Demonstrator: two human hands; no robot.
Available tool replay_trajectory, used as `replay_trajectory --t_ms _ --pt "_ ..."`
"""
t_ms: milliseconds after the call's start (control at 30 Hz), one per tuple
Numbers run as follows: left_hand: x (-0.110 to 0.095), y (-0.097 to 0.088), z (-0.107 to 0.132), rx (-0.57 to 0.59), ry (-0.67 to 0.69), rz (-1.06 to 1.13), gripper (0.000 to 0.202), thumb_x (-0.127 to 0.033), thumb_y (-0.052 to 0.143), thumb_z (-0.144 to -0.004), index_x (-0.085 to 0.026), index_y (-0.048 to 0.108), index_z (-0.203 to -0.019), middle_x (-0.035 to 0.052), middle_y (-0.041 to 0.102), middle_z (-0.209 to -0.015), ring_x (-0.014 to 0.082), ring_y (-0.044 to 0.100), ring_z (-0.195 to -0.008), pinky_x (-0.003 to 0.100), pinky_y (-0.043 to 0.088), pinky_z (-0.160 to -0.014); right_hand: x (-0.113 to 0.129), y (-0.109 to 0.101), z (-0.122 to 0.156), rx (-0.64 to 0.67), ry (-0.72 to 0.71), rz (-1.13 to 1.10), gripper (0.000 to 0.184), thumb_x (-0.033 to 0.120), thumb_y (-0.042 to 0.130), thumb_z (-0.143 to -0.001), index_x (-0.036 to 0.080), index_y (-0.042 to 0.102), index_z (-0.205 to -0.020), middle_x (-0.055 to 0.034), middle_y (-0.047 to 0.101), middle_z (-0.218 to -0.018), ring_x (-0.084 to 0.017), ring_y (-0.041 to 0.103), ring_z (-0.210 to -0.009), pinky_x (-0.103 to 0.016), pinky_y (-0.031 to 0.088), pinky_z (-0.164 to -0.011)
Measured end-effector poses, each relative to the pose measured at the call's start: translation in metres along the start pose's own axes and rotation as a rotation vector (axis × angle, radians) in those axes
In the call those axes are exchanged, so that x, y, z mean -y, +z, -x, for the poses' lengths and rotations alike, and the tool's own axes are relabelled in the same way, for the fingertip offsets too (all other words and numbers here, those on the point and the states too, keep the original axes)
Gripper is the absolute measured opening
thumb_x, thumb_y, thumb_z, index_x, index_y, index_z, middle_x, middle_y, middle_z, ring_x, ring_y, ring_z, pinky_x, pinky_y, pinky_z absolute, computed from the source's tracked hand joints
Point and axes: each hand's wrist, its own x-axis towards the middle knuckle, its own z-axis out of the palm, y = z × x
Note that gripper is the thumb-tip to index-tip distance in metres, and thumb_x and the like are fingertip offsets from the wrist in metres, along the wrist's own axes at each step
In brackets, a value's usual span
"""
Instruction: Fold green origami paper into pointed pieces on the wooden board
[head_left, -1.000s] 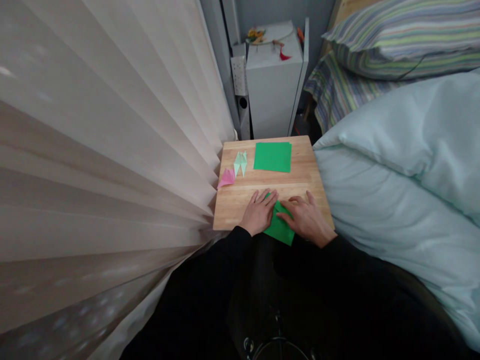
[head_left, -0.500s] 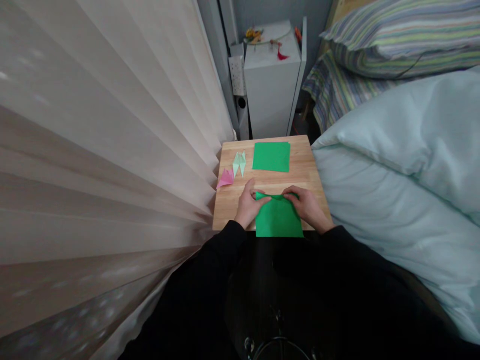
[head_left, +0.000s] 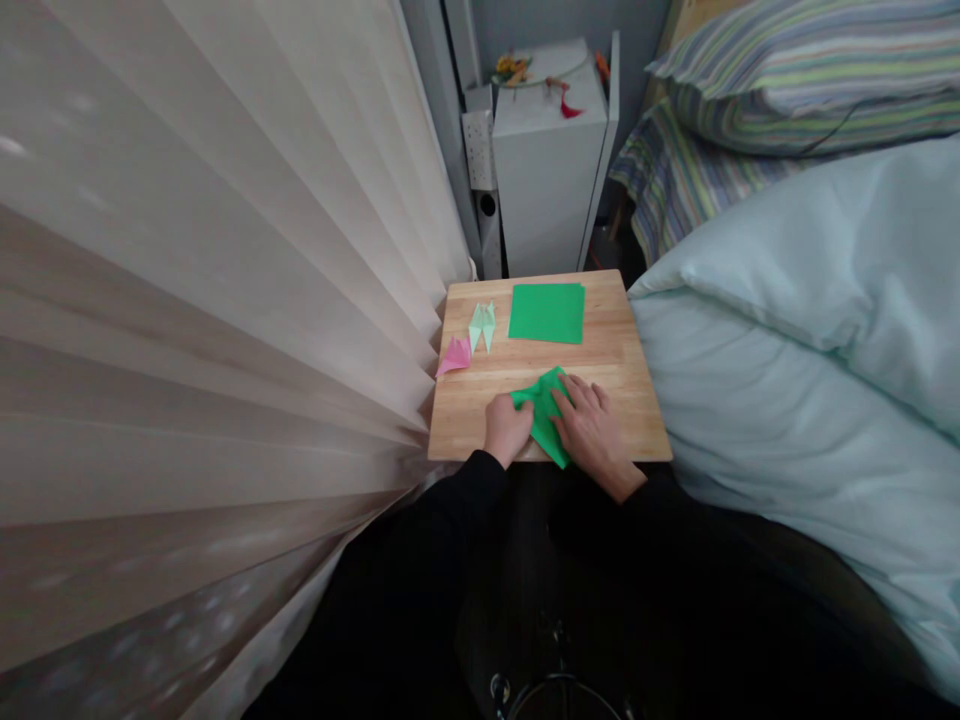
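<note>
A sheet of green paper [head_left: 548, 403], turned and bent over itself, lies at the near side of the small wooden table [head_left: 622, 390]. My left hand [head_left: 508, 430] is closed on its left corner, thumb on top. My right hand [head_left: 589, 425] rests over the paper's right part with fingers stretched out, touching it and covering some of it. Farther back is a stack of green paper [head_left: 547, 312]. To the left of that stack sit a pale green folded paper piece [head_left: 482, 325] and a pink folded paper piece [head_left: 455, 355].
A pleated curtain [head_left: 300, 300] hangs close along the table's left side. On the right, a bed with a pale blue quilt [head_left: 757, 350] borders the table. Behind stands a white cabinet [head_left: 547, 190] with a red tassel [head_left: 570, 105] and small flowers [head_left: 511, 69] on top.
The green sheet has gone from lying square to slanted and bent over. My right hand has shifted from pinching its far edge to lying over it; my left hand has moved slightly nearer me.
</note>
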Motion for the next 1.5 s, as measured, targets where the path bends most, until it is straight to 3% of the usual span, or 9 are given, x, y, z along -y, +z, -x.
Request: replay_trajectory --t_ms 167,400,633,800,933,1200,1300,1367,1500 --pt "-0.006 -0.001 0.009 -0.065 0.183 -0.209 0.038 -0.019 0.062 -0.092 -0.016 0.075 -0.128 0.0128 0.072 -0.136 0.0326 0.057 -0.139 0.048 0.039 -0.123 0.000 0.015 0.004 0.104 -0.027 0.023 0.053 0.029 0.038 -0.109 0.014 0.043 -0.160 -0.0190 0.037 -0.169 -0.036 0.034 -0.157 -0.065 0.025 -0.123" --pt "0.008 0.000 0.015 -0.054 0.296 -0.527 0.053 -0.019 0.052 -0.099 -0.022 0.057 -0.151 0.0086 0.059 -0.155 0.0291 0.037 -0.157 0.054 0.028 -0.130 -0.008 0.019 0.005 0.152 -0.054 0.092 0.060 0.046 0.038 -0.110 0.023 0.035 -0.165 -0.0164 0.026 -0.174 -0.036 0.027 -0.160 -0.069 0.021 -0.123" --pt "0.014 -0.001 0.022 0.110 0.389 -0.624 0.068 -0.014 0.047 -0.095 -0.019 0.038 -0.162 0.0094 0.044 -0.167 0.0287 0.023 -0.162 0.066 0.014 -0.131 -0.005 0.013 0.006 0.176 -0.078 0.110 0.064 0.056 0.042 -0.106 0.024 0.043 -0.162 -0.0198 0.024 -0.174 -0.041 0.025 -0.160 -0.073 0.020 -0.122" --pt "0.013 -0.006 0.028 0.256 0.543 -0.811 0.079 -0.008 0.042 -0.092 -0.017 0.022 -0.167 0.0102 0.027 -0.174 0.0307 0.014 -0.164 0.076 0.009 -0.126 -0.015 0.010 0.002 0.195 -0.086 0.090 0.061 0.038 0.035 -0.109 0.011 0.034 -0.164 -0.0182 0.025 -0.174 -0.036 0.026 -0.160 -0.068 0.020 -0.125" --pt "0.015 -0.014 0.023 0.325 0.620 -0.891 0.074 -0.011 0.040 -0.096 -0.017 0.023 -0.167 0.0105 0.021 -0.176 0.0306 0.014 -0.164 0.079 0.008 -0.124 -0.027 0.011 -0.002 0.163 0.022 0.105 0.061 0.036 0.034 -0.109 0.015 0.031 -0.166 -0.0158 0.025 -0.174 -0.036 0.025 -0.160 -0.071 0.019 -0.124" --pt "0.018 -0.032 0.008 0.436 0.691 -0.745 0.060 -0.050 0.038 -0.107 -0.026 0.039 -0.162 0.0066 0.030 -0.173 0.0322 0.017 -0.163 0.072 0.005 -0.127 -0.030 0.011 -0.004 0.172 0.039 0.116 0.060 0.033 0.035 -0.108 0.020 0.031 -0.166 -0.0114 0.027 -0.174 -0.039 0.026 -0.160 -0.076 0.020 -0.122" --pt "0.016 -0.023 0.008 0.326 0.614 -0.664 0.051 -0.044 0.027 -0.111 -0.031 0.057 -0.150 0.0021 0.047 -0.165 0.0295 0.026 -0.161 0.070 0.009 -0.127 -0.025 0.009 -0.003 0.157 0.058 0.106 0.058 0.029 0.033 -0.107 0.018 0.035 -0.164 -0.0127 0.029 -0.173 -0.038 0.028 -0.159 -0.077 0.022 -0.121" --pt "0.017 -0.016 0.007 0.252 0.603 -0.657 0.046 -0.040 0.032 -0.110 -0.030 0.065 -0.142 0.0018 0.055 -0.159 0.0290 0.031 -0.159 0.066 0.012 -0.128 -0.022 0.009 -0.003 0.150 0.061 0.093 0.057 0.026 0.032 -0.107 0.017 0.036 -0.164 -0.0138 0.030 -0.173 -0.037 0.029 -0.159 -0.076 0.022 -0.121" --pt "0.022 -0.009 0.003 0.218 0.703 -0.703 0.049 -0.034 0.044 -0.106 -0.025 0.052 -0.154 0.0054 0.053 -0.160 0.0285 0.030 -0.159 0.060 0.017 -0.129 -0.024 0.011 -0.002 0.146 0.054 0.079 0.059 0.024 0.030 -0.107 0.016 0.034 -0.165 -0.0138 0.030 -0.173 -0.036 0.028 -0.159 -0.074 0.023 -0.122"
